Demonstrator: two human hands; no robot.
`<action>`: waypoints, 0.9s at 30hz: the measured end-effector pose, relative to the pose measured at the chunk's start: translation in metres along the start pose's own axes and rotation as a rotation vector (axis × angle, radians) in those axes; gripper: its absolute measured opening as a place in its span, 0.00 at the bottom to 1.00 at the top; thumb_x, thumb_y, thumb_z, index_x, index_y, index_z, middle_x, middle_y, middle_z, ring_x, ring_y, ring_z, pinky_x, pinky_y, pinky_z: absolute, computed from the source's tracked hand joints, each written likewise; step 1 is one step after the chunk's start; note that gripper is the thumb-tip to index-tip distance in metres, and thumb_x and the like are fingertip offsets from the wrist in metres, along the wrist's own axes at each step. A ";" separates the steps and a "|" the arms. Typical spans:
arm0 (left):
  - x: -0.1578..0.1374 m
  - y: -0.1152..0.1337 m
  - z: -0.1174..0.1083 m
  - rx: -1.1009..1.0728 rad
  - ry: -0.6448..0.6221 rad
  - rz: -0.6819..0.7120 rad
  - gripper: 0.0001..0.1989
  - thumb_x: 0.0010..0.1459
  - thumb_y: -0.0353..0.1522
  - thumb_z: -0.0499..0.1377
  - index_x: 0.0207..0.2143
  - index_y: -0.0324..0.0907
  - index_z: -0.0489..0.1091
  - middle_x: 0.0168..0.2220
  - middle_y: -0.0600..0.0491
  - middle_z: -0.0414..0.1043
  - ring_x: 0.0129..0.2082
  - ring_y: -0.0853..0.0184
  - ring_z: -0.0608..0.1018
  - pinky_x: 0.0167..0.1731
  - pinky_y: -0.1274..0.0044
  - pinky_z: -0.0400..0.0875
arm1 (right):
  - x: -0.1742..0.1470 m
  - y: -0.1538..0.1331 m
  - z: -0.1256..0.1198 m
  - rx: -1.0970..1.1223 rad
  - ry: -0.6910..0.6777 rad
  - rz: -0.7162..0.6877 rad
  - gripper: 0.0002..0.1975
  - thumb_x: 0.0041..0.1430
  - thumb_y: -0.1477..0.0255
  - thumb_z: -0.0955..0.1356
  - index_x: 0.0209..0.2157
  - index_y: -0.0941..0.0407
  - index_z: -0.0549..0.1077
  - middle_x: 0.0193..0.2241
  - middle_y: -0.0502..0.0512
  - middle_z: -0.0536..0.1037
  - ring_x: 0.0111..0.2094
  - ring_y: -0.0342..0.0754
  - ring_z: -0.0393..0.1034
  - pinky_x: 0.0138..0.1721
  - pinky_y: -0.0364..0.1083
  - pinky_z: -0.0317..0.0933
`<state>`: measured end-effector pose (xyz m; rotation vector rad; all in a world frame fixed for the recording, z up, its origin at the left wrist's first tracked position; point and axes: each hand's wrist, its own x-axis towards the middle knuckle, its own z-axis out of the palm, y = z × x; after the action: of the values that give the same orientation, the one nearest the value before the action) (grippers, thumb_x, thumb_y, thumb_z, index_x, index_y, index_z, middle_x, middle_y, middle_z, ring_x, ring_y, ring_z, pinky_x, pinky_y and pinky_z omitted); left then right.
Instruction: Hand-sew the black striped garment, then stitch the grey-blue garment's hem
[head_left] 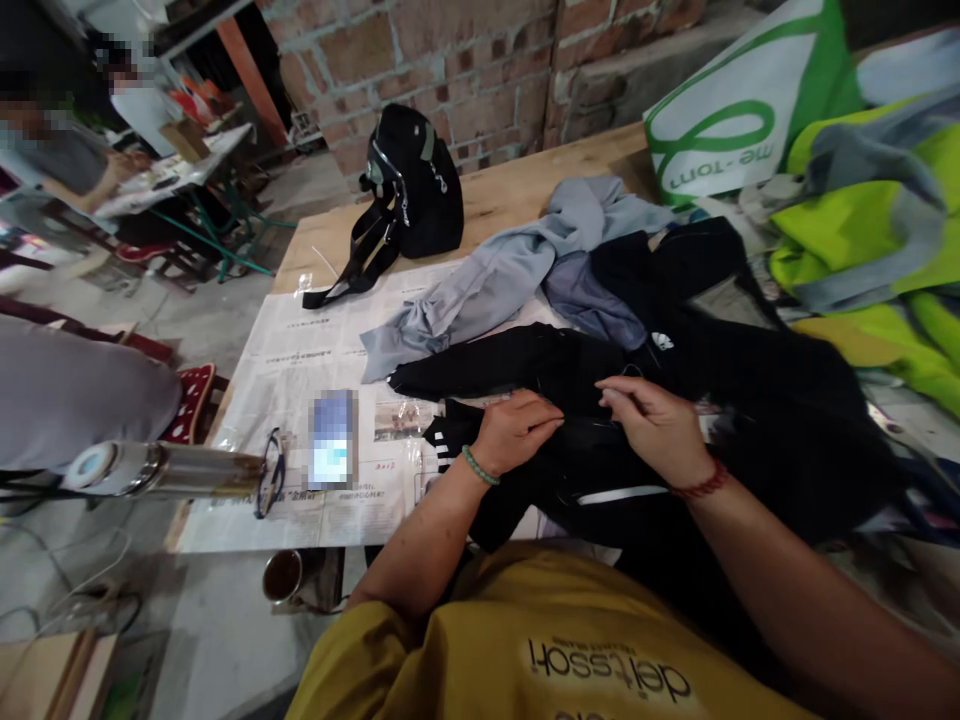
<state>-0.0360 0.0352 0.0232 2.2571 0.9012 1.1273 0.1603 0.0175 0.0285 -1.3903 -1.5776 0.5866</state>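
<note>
A black garment [780, 400] with a small white logo and white stripes lies spread across the newspaper in front of me. My left hand [519, 428], a green bead bracelet at its wrist, rests on the cloth with thumb and fingers pinched on it. To its right, my right hand [651, 418] is held just over the garment, thumb against forefinger. Whatever sits in that pinch is too small to make out; a faint thread-like line shows near the fingertips. A red braided band circles the right wrist.
Beyond the black garment lie a grey garment [495, 265] and a black bag [420, 185]. A phone [332, 440], glasses [271, 475] and a steel flask [180, 468] are at left. A white-green bag [731, 110] and yellow-green clothing [862, 240] occupy the right. People sit at another table.
</note>
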 end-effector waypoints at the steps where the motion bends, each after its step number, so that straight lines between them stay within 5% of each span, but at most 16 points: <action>1: 0.000 0.001 0.001 0.020 -0.007 0.028 0.08 0.57 0.32 0.55 0.31 0.39 0.74 0.30 0.50 0.74 0.32 0.71 0.75 0.35 0.79 0.72 | -0.002 -0.001 -0.003 -0.041 -0.034 -0.052 0.08 0.58 0.69 0.64 0.37 0.52 0.73 0.28 0.51 0.75 0.29 0.43 0.70 0.31 0.42 0.63; 10: -0.002 0.004 0.000 0.014 -0.091 0.131 0.07 0.56 0.29 0.55 0.31 0.39 0.74 0.30 0.50 0.74 0.32 0.72 0.75 0.34 0.80 0.72 | -0.006 -0.011 -0.021 -0.216 -0.282 -0.271 0.10 0.59 0.71 0.61 0.35 0.54 0.74 0.30 0.53 0.75 0.31 0.44 0.71 0.34 0.43 0.65; 18: -0.005 0.010 -0.003 0.017 -0.256 0.164 0.10 0.57 0.28 0.52 0.34 0.41 0.74 0.33 0.51 0.74 0.34 0.73 0.75 0.36 0.81 0.70 | -0.024 -0.013 -0.032 -0.195 -0.352 -0.226 0.11 0.59 0.68 0.61 0.36 0.51 0.75 0.32 0.55 0.75 0.34 0.48 0.70 0.35 0.47 0.66; 27: -0.006 0.012 -0.004 0.043 -0.253 0.156 0.10 0.57 0.28 0.52 0.34 0.42 0.74 0.34 0.51 0.74 0.35 0.73 0.75 0.37 0.81 0.70 | -0.029 -0.011 -0.033 -0.186 -0.387 -0.237 0.13 0.57 0.71 0.61 0.37 0.50 0.76 0.34 0.56 0.73 0.34 0.47 0.71 0.33 0.45 0.65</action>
<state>-0.0380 0.0227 0.0300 2.4711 0.6640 0.8649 0.1816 -0.0197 0.0440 -1.2471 -2.1198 0.6011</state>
